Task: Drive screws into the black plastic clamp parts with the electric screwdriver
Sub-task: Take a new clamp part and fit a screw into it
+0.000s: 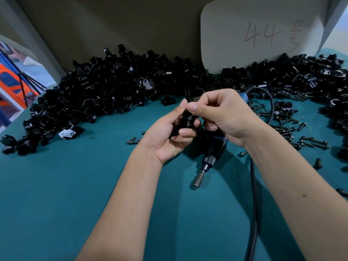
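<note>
1. The left hand (pixel 165 136) holds a black plastic clamp part (pixel 185 122) above the teal worktop (pixel 56 185); its grip is curled round the part, thumb on the top and fingers wrapped underneath.
2. The clamp part is matt black and blocky with ridged edges; most of it is hidden by fingers, so its full shape cannot be told.
3. The right hand (pixel 222 117) meets the clamp part from the right, its grip pinched with thumb and forefinger at the part's upper end. Whether a screw sits between those fingers cannot be told.
4. The electric screwdriver (pixel 212 153) lies just below the clamp part, under the right hand, its metal socket bit (pixel 199 178) pointing toward the viewer. Its black cable (pixel 253 204) loops round right of the clamp part.
5. A pile of clamp parts (pixel 113 91) lies beyond the held clamp part and spreads left and right of it.
6. Loose black screws (pixel 293 134) are scattered right of the clamp part.
7. A pale card (pixel 259 34) marked "44" stands behind the pile.
</note>
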A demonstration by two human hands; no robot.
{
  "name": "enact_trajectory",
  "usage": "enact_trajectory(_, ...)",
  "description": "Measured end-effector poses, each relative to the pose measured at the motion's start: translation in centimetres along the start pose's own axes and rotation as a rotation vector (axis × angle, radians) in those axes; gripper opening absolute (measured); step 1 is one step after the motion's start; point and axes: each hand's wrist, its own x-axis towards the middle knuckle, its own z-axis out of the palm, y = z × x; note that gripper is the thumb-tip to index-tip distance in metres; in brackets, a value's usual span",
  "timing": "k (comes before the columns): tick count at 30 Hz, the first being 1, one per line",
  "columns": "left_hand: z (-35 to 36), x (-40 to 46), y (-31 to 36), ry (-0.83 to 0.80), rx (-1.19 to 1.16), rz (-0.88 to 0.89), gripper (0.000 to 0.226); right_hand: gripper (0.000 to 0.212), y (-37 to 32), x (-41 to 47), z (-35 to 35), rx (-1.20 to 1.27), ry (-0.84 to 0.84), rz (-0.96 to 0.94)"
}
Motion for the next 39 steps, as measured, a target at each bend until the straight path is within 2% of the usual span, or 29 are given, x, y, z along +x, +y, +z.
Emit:
enact_trajectory(3,0.05,0.11,0.05,0.006,0.014,0.008,0.030,0.039,0.24,0.19,0.53,-0.069,0.068,-0.006)
enact_trajectory(9,-0.26,-0.22,0.66,0.021,-0.041,0.049,0.026,0.017,0.05,-0.04,0.34,0.043,-0.053,0.034)
enact_trajectory(16,-0.34,-0.26,0.69,0.039,0.057,0.043,0.031,0.008,-0.02,-0.02,0.95,0.000,-0.016,0.044)
enact_trajectory(22,-0.39,-0.13,0.66,0.058,0.113,0.038,0.035,0.018,-0.06,0.07,0.97,-0.034,-0.018,0.057)
enact_trajectory(27,-0.57,-0.03,0.69,0.060,0.136,0.056,0.031,0.011,0.13,0.13,1.11,-0.044,-0.025,0.048)
enact_trajectory(36,-0.53,-0.21,0.55,-0.028,0.137,0.080,0.039,0.012,0.10,0.08,1.08,0.026,-0.044,0.042)
enact_trajectory(39,-0.77,-0.53,0.78,-0.042,0.152,0.048,0.040,0.011,-0.22,-0.10,0.82,0.026,-0.121,0.021)
